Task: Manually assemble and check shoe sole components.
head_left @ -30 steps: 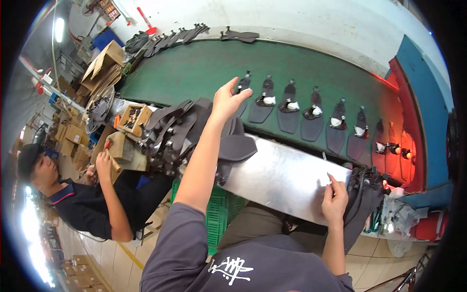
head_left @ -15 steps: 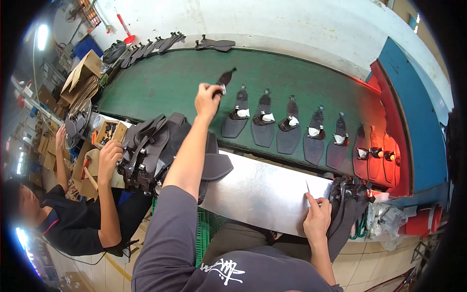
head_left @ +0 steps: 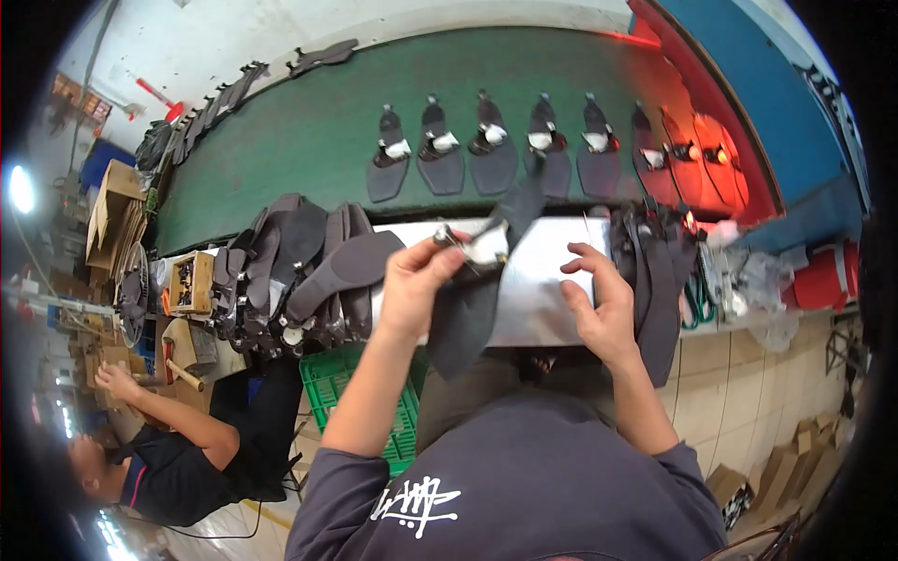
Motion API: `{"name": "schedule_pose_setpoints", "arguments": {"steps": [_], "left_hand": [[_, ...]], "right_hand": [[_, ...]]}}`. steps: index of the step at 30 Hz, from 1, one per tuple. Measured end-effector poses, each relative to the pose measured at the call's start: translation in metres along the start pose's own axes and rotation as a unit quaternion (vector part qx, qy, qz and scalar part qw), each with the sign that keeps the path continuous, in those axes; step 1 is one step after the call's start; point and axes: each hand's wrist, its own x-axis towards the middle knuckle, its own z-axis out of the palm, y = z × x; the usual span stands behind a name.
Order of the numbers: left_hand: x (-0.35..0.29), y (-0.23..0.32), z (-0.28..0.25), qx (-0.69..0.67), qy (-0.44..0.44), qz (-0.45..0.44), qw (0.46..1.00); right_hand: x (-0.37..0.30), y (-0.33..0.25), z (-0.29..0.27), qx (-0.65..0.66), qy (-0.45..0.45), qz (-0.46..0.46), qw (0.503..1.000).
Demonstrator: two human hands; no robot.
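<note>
My left hand point(head_left: 418, 285) pinches a dark sandal point(head_left: 463, 323) by its strap, above the metal worktop point(head_left: 547, 304). The sandal hangs tilted, its sole pointing down towards my lap, and white padding point(head_left: 486, 247) sits under the strap. Beside it, my right hand point(head_left: 603, 304) is open, thumb and fingers apart, over the worktop's right end. A thin pointed sliver point(head_left: 587, 224) shows just beyond its fingertips; what it is I cannot make out. Several sandals with white padding, one of them a dark sandal point(head_left: 440, 168), stand in a row on the green belt point(head_left: 299, 140).
Dark sandals point(head_left: 346, 271) pile up on the left, more sandals point(head_left: 655, 252) on the right. A red-lit opening point(head_left: 739, 140) takes in the belt's right end. At the left a co-worker point(head_left: 187, 458) sits near a hammer point(head_left: 182, 374). A green crate point(head_left: 341, 383) stands below.
My left hand has come back from over the belt, bringing the sandal near me. The right hand's fingers, earlier closed on a thin pointed tool, have spread. The view has shifted.
</note>
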Motion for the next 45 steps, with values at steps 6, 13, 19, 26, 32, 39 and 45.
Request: {"name": "schedule_pose_setpoints", "arguments": {"steps": [6, 13, 19, 26, 32, 39, 45], "left_hand": [[-0.052, -0.020, 0.036, -0.121, -0.120, -0.034, 0.985], [-0.078, -0.018, 0.013, -0.097, -0.044, -0.042, 0.993], [-0.087, -0.012, 0.007, -0.082, -0.013, -0.033, 0.996], [-0.089, -0.016, 0.003, -0.093, -0.033, -0.009, 0.995], [-0.089, -0.016, 0.005, -0.100, -0.033, -0.014, 0.994], [-0.089, -0.017, 0.006, -0.103, -0.031, -0.016, 0.994], [-0.090, -0.020, 0.005, -0.098, -0.033, 0.003, 0.995]], "right_hand": [[0.002, -0.047, 0.016, 0.490, -0.044, 0.118, 0.863], [-0.010, -0.061, -0.003, 0.273, -0.075, 0.042, 0.958], [-0.033, -0.078, 0.009, 0.186, -0.080, 0.099, 0.974], [-0.036, -0.068, 0.021, 0.161, -0.104, -0.004, 0.981], [-0.037, -0.064, 0.022, 0.168, -0.095, -0.004, 0.981], [-0.039, -0.064, 0.020, 0.176, -0.110, 0.025, 0.978], [-0.040, -0.062, 0.019, 0.172, -0.116, 0.021, 0.978]]}}
